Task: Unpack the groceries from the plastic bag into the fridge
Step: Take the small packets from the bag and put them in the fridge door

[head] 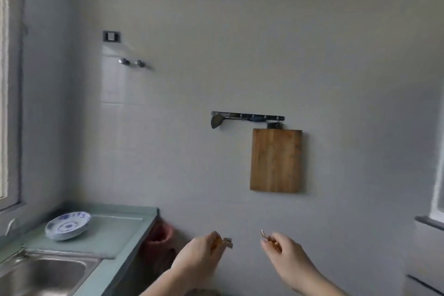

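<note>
- Two small orange-brown items are seen at the bottom centre, one in each hand; what they are cannot be told, since the picture is blurred.
- The left hand is curled closed, and the left-hand item is pinched at its fingertips, with a small grey end projecting to the right.
- The right hand is likewise curled closed, and the right-hand item is pinched between thumb and fingers, with a thin tip projecting up and to the left.
- The two hands are held apart at about equal height, raised in front of the pale tiled wall.
- Neither the plastic bag nor the fridge can be identified with certainty.
- A red bin is seen low against the wall, just to the right of the worktop end.
- A green worktop is located at lower left; a stack of blue-and-white plates is set on it.
- A steel sink is set into the worktop nearer the camera than the plates.
- A wooden cutting board is hung flat on the wall, above the right hand.
- A hook rail is mounted directly above the board; a dark utensil is hung at its left end.
- A wall switch is mounted at upper left, with two metal knobs below it.
- A window frame is seen along the left edge.
</note>
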The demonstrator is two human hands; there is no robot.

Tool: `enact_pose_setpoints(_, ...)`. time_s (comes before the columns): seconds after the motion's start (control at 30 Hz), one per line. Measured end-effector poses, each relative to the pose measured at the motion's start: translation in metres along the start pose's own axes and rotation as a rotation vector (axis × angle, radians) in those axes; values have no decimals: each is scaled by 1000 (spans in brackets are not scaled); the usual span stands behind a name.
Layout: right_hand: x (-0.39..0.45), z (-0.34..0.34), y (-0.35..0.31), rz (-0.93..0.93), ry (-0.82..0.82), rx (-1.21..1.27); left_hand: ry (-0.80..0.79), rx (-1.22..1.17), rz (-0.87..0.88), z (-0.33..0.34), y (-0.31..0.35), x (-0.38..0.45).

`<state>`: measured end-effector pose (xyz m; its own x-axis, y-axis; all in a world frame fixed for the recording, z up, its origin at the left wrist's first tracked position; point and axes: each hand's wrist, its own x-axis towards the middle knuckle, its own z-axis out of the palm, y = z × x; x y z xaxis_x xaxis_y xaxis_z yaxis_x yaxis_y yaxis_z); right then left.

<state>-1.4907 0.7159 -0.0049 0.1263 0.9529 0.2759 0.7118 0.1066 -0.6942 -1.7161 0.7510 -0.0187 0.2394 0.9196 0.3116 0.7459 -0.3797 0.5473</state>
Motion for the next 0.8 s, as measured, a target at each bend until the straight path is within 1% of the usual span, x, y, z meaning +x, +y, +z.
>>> enact_pose_setpoints(0.17,-3,-40,33,108,174,-78,-121,-107,197,41,35,55)
enact_pose_setpoints(0.23,-5,-44,39,150,237,-104,-185,-152,285,55,42,73)
enact_pose_setpoints(0.33,-11,-45,45,236,289,-148,-273,-203,407,76,54,97)
enact_pose_setpoints(0.43,-26,-55,52,341,361,-120,-344,-270,491,99,74,109)
enact_pose_setpoints(0.6,-82,-97,56,483,496,-195,-461,-341,645,137,130,98)
enact_pose_setpoints(0.73,-139,-141,53,580,605,-229,-557,-433,738,155,192,66)
enact_pose_setpoints(0.8,-166,-162,51,617,641,-225,-587,-442,793,161,221,46)
